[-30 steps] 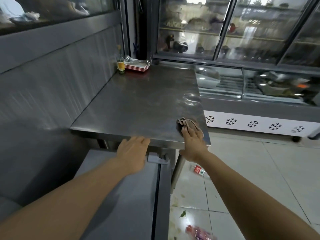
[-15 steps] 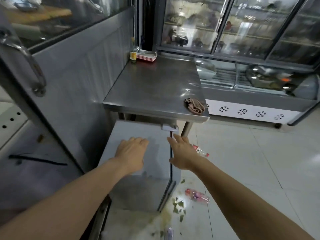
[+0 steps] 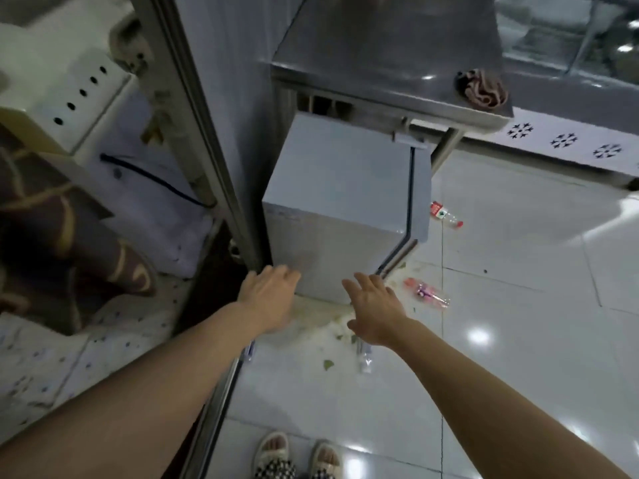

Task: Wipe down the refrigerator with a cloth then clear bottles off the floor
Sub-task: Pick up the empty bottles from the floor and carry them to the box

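Both my hands are empty and spread: the left hand (image 3: 268,299) and right hand (image 3: 375,307) reach out at centre frame, fingers splayed, palms down, gripping nothing. They hover in front of the lower edge of the small grey fridge (image 3: 340,205), which stands under the steel table (image 3: 390,46) at top centre; whether the left fingertips touch the fridge I cannot tell. The cloth (image 3: 482,88) lies bunched on the table's right front corner, upper right of the frame, well apart from either hand. Three bottles lie on the white tiled floor (image 3: 518,340): a red-labelled bottle (image 3: 445,215) to the right of the fridge, a pink bottle (image 3: 428,293) just right of my right hand, and a clear bottle (image 3: 364,357) partly hidden under my right wrist. Green scraps (image 3: 327,364) and a yellowish stain mark the tiles near the fridge base. My sandalled feet (image 3: 299,456) show at bottom centre.
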